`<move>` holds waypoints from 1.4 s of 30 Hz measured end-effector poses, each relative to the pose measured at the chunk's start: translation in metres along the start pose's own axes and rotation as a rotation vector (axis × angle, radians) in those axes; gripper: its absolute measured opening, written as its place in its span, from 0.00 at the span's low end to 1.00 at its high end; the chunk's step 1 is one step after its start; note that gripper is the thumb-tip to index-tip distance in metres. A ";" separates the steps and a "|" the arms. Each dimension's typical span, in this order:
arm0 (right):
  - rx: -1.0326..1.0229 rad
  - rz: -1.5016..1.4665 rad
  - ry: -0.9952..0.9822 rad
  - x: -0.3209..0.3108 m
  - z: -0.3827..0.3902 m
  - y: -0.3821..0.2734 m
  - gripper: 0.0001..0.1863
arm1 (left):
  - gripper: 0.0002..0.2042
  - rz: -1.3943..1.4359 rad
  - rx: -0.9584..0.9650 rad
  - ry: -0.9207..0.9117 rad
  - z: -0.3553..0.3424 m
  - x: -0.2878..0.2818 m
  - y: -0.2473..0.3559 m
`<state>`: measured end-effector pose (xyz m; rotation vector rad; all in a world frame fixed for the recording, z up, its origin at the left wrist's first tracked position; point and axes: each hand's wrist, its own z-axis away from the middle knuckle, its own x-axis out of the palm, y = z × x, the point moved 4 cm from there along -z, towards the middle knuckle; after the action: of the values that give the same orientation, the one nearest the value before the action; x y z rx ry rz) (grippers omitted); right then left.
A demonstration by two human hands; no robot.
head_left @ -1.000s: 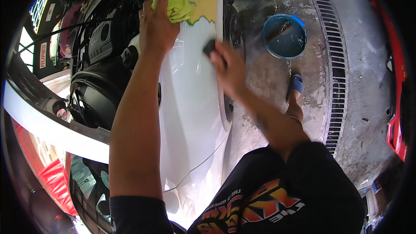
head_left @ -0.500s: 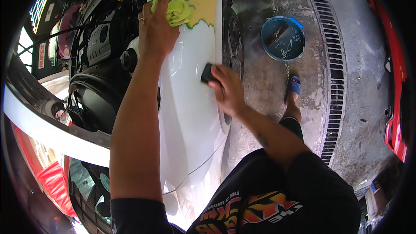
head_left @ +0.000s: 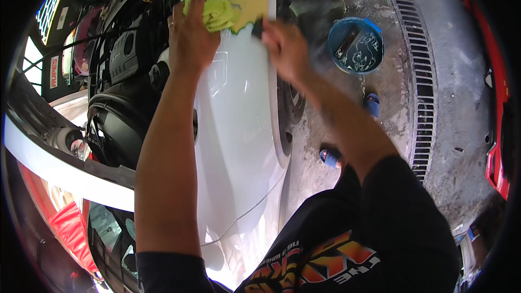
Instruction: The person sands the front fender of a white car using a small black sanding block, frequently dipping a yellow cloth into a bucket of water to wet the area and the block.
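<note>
Ahead of me lies the white car fender [head_left: 233,114], with a tan patch [head_left: 254,2] edged in green near its far end. My left hand [head_left: 190,38] is closed on a yellow-green cloth [head_left: 217,13], which rests on the panel at the patch's left edge. My right hand [head_left: 285,46], slightly blurred, grips a small black block [head_left: 258,28]. That block is at the fender's right edge, just below the patch; whether it touches the paint I cannot tell.
To the right stands a blue bucket [head_left: 355,46] of water with a dark bar-shaped thing in it. A floor grate [head_left: 423,76] runs beyond it. The open engine bay [head_left: 122,59] lies left of the fender, and a red car panel [head_left: 496,103] is at far right.
My right hand has moved the black block away from me up the fender, toward the patch. The left hand and cloth have barely shifted. My feet have moved, and both slippers now show.
</note>
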<state>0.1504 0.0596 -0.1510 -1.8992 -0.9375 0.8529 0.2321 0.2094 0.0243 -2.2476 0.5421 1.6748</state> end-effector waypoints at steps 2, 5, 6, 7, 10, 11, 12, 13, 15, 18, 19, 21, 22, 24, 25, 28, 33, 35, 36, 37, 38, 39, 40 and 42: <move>-0.008 0.034 0.083 -0.001 -0.031 0.001 0.19 | 0.33 -0.006 -0.007 -0.010 0.003 0.003 0.003; 0.095 0.018 -0.052 -0.005 0.062 -0.038 0.21 | 0.34 -0.028 -0.034 -0.007 0.005 -0.001 -0.004; -0.004 0.040 -0.049 -0.010 0.104 -0.056 0.23 | 0.34 -0.033 -0.031 -0.006 0.007 -0.001 -0.006; -0.058 0.043 -0.070 -0.013 0.105 -0.055 0.24 | 0.34 -0.035 -0.026 -0.007 0.007 0.000 -0.005; -0.170 0.092 -0.086 -0.009 0.081 -0.031 0.26 | 0.34 -0.021 -0.041 -0.027 0.003 -0.002 -0.003; -0.085 0.097 -0.066 -0.009 0.043 -0.019 0.24 | 0.34 -0.025 -0.021 -0.014 0.000 0.000 -0.002; -0.001 0.078 0.030 -0.007 0.008 -0.005 0.22 | 0.34 -0.031 -0.001 -0.005 -0.003 0.003 -0.001; 0.020 0.053 0.040 -0.007 0.006 -0.002 0.21 | 0.34 -0.035 0.017 0.004 -0.003 0.005 0.000; 0.055 0.002 0.056 -0.006 0.006 -0.003 0.21 | 0.33 -0.025 0.001 -0.016 0.005 0.007 0.000; 0.002 0.014 -0.077 -0.018 0.122 -0.057 0.21 | 0.33 -0.036 -0.025 -0.015 0.008 0.003 -0.013; -0.034 0.006 -0.078 -0.016 0.121 -0.053 0.21 | 0.33 -0.033 -0.032 -0.017 0.010 0.002 -0.013; -0.122 -0.016 -0.075 -0.012 0.106 -0.048 0.20 | 0.33 -0.031 -0.049 -0.003 0.010 -0.003 -0.011; -0.070 0.028 0.008 -0.004 0.067 -0.030 0.18 | 0.35 0.001 -0.027 0.010 0.004 -0.004 -0.007; 0.085 0.015 0.025 -0.002 -0.026 -0.004 0.17 | 0.36 0.031 -0.015 0.015 -0.008 -0.004 0.005; 0.122 -0.008 0.004 -0.003 -0.025 -0.008 0.17 | 0.37 0.042 -0.007 -0.001 -0.004 -0.004 0.007; 0.268 -0.072 -0.091 -0.007 0.019 -0.040 0.19 | 0.38 0.040 -0.021 -0.010 0.007 -0.002 -0.003; -0.171 -0.029 -0.139 -0.012 0.092 -0.061 0.20 | 0.35 -0.016 -0.028 -0.033 0.011 -0.006 -0.008; -0.068 0.027 -0.027 -0.001 0.017 -0.032 0.18 | 0.33 -0.024 -0.034 -0.037 0.005 -0.008 -0.001; -0.010 0.038 0.020 -0.001 -0.021 -0.014 0.18 | 0.33 -0.003 -0.027 -0.035 -0.001 -0.004 0.005; 0.016 0.002 0.030 -0.005 -0.026 -0.009 0.18 | 0.33 0.015 -0.021 -0.039 -0.004 -0.001 0.009; 0.045 -0.036 0.040 -0.007 -0.027 -0.007 0.18 | 0.32 0.030 -0.016 -0.048 -0.004 0.001 0.010; 0.071 -0.078 0.041 -0.007 -0.026 -0.010 0.18 | 0.32 0.019 -0.016 -0.057 0.000 0.000 0.008; 0.298 -0.174 -0.089 -0.007 0.017 -0.035 0.19 | 0.32 0.003 -0.030 -0.060 0.008 -0.003 -0.002; 0.107 -0.020 -0.157 -0.013 0.101 -0.066 0.20 | 0.32 0.001 -0.029 -0.059 0.010 -0.005 -0.005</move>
<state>0.0422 0.1110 -0.1326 -1.7483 -0.9823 1.0320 0.2249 0.2188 0.0263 -2.2110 0.5078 1.7540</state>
